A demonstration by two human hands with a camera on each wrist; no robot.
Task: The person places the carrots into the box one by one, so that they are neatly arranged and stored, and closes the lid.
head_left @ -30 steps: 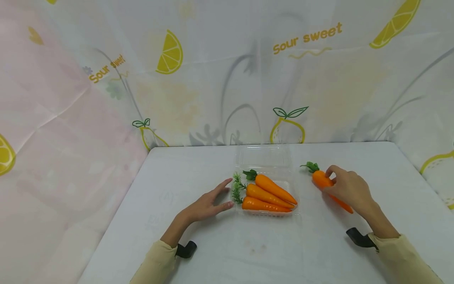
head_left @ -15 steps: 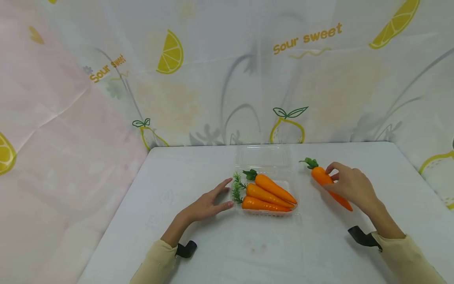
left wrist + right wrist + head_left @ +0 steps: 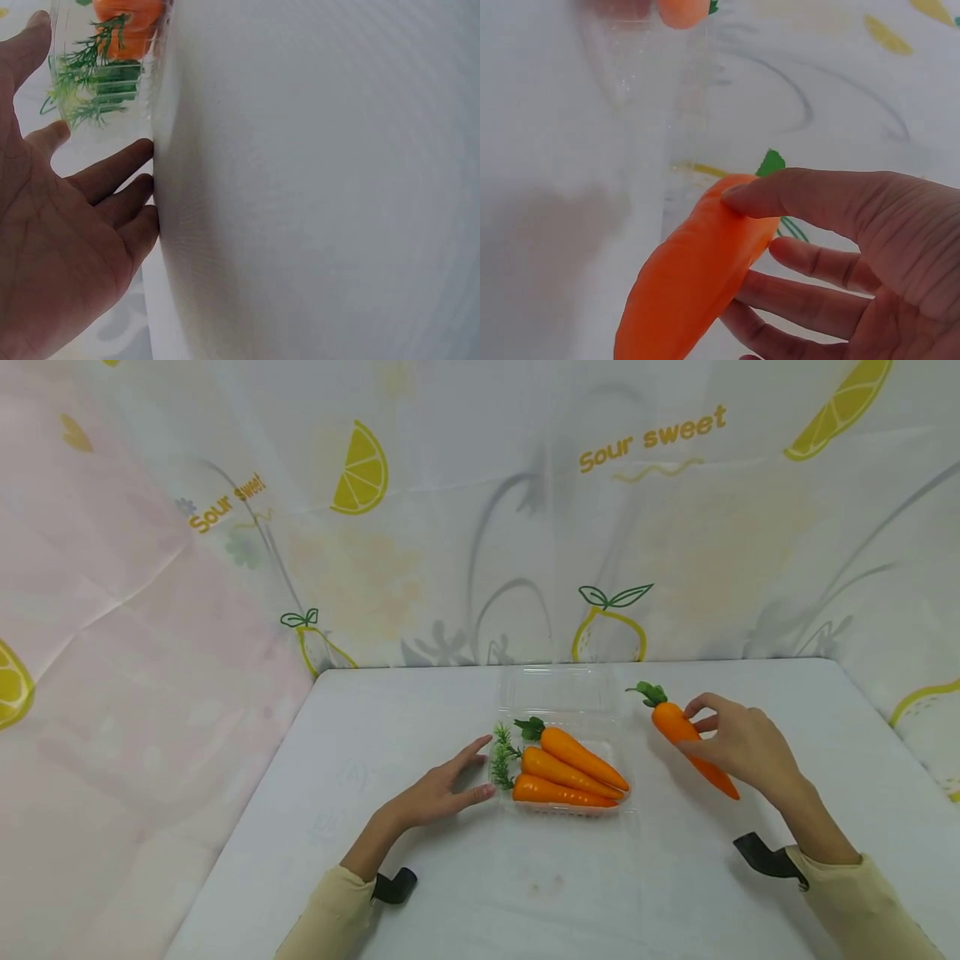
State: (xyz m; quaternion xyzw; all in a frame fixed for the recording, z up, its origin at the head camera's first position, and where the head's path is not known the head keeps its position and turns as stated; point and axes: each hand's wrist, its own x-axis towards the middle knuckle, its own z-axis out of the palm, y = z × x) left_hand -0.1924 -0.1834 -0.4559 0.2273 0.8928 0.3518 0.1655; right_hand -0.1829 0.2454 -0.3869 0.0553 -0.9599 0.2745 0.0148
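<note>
My right hand [image 3: 738, 747] pinches an orange carrot [image 3: 672, 723] with a green leafy top, thumb on one side and fingers on the other. The carrot slants, its top pointing to the back left, its shadow on the table beneath. In the right wrist view the carrot [image 3: 697, 262] fills the space beside the thumb. My left hand [image 3: 435, 795] lies at the left side of a clear plastic box [image 3: 618, 752], thumb and forefinger spread, fingertips right at its wall. Three carrots [image 3: 566, 772] with green tops lie side by side in the box.
The transparent lid [image 3: 557, 692] of the box lies folded back behind it. All of this stands on a white table [image 3: 420, 893]. A cloth [image 3: 465, 510] with lemon prints hangs behind the table's far edge.
The right hand has raised the carrot from the table and shifted it slightly back and to the left. The left hand and the box have stayed in place.
</note>
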